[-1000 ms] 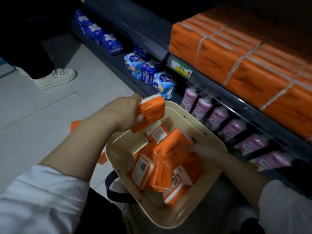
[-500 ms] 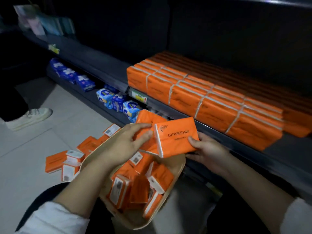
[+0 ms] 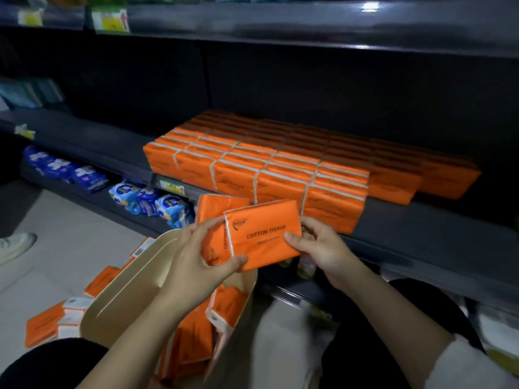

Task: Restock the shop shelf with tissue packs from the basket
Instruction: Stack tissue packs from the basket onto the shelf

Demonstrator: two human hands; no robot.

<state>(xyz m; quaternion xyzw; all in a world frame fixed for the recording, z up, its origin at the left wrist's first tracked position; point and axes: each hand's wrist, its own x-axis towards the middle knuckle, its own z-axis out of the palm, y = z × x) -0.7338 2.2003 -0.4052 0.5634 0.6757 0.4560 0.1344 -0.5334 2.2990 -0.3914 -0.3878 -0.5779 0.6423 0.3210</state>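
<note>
Head view: banded orange pack stacks fill dark shelf ahead; our left hand, right hand clasp orange plastic-wrapped tissue pack, long axis sideways.

Two orange tissue packs w/ white edges, front one printed COTTON TISSUE, overlap and are gripped between left hand and right hand, just above the beige basket, which has more packs heaped inside. The dark shelf behind carries neat banded rows of orange packs. Loose packs, prob. the same kind, lie on the floor left of the basket.
</note>
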